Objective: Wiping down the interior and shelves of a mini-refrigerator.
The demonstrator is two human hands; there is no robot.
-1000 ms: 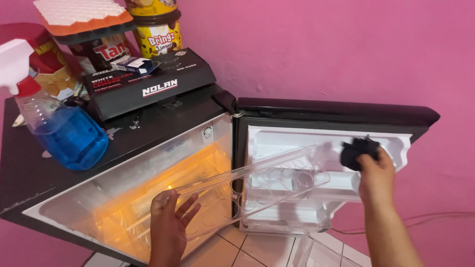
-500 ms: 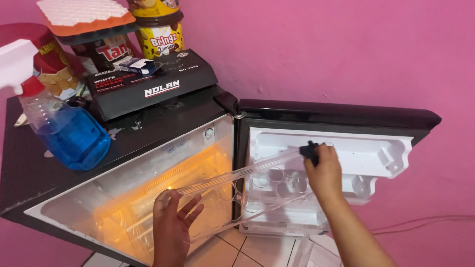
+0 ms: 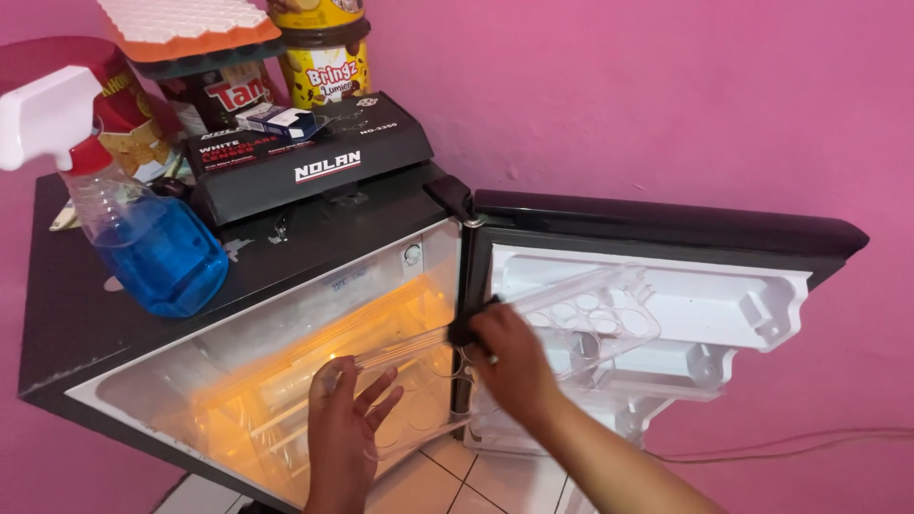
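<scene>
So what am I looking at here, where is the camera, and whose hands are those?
There is no machine here: the camera sits on a person's head and looks down at their own two bare hands. In front of them stands a small black fridge with its door swung open to the right and a warm light glowing inside. The left hand props up a clear plastic tray with round hollows, held out in front of the open fridge. The right hand presses a dark cloth against the tray. On top of the fridge sit a spray bottle of blue liquid, a flat black box, a small blue and white packet, some snack tins, and an orange tray with a white grid. The wall behind is pink.
</scene>
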